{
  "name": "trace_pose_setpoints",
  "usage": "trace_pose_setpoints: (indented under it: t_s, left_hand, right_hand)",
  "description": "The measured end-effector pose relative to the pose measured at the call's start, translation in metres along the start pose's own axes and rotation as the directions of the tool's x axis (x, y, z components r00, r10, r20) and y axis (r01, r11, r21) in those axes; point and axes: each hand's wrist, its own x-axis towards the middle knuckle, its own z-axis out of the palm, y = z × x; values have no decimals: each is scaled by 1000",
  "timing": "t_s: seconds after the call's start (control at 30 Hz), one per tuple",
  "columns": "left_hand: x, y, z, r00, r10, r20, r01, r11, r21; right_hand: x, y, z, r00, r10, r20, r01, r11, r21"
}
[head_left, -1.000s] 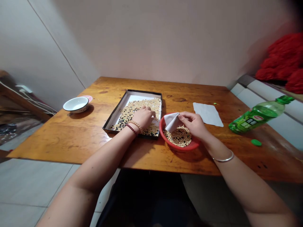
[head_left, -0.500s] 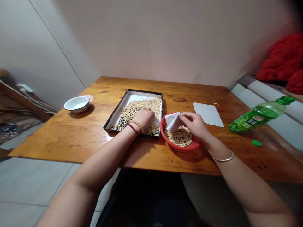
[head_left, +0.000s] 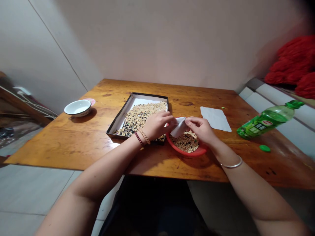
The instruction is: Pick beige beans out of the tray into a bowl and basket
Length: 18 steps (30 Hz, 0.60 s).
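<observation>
My right hand [head_left: 199, 129] pinches a white paper cone [head_left: 179, 127] by its right edge, holding it over a red bowl [head_left: 185, 152]. Pale and dark beans [head_left: 188, 142] lie in that bowl. Just left of the cone's mouth is my left hand [head_left: 159, 124], its fingers bent together and pointing at the paper; whatever is between the fingertips is hidden. Under and behind the left wrist stands a black-edged shallow box [head_left: 118, 122], holding a wide spread of pale and dark beans [head_left: 137, 116].
On the wooden table [head_left: 61, 144] are a white enamel bowl [head_left: 77, 107] with a pink item behind it, a flat sheet of paper [head_left: 216, 118], and a green bottle [head_left: 269, 119] lying tilted. Its loose-looking green cap [head_left: 264, 148] rests nearby. Red material [head_left: 290, 65] is piled at right.
My left hand has lifted from the beans in the box and moved right to the paper cone. The right hand still holds the cone over the red bowl.
</observation>
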Motion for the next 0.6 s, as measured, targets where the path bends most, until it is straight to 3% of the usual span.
trace_pose_setpoints:
  t_s: [0.2, 0.33, 0.5, 0.6]
  left_hand:
    - [-1, 8, 2, 997, 77, -29, -75, 995, 70]
    - [-1, 10, 1, 993, 112, -23, -110, 990, 88]
    - [-1, 12, -1, 997, 74, 25, -76, 988, 132]
    - [0, 6, -10, 995, -75, 69, 57, 971, 231]
  right_hand:
    - [-4, -10, -1, 970, -20, 242, 18, 1000, 13]
    - [-6, -13, -2, 944, 6, 330, -6, 1000, -1]
    - [-7, -13, -1, 952, 65, 298, -51, 997, -56]
    - [-6, -7, -1, 981, 94, 171, -82, 994, -77]
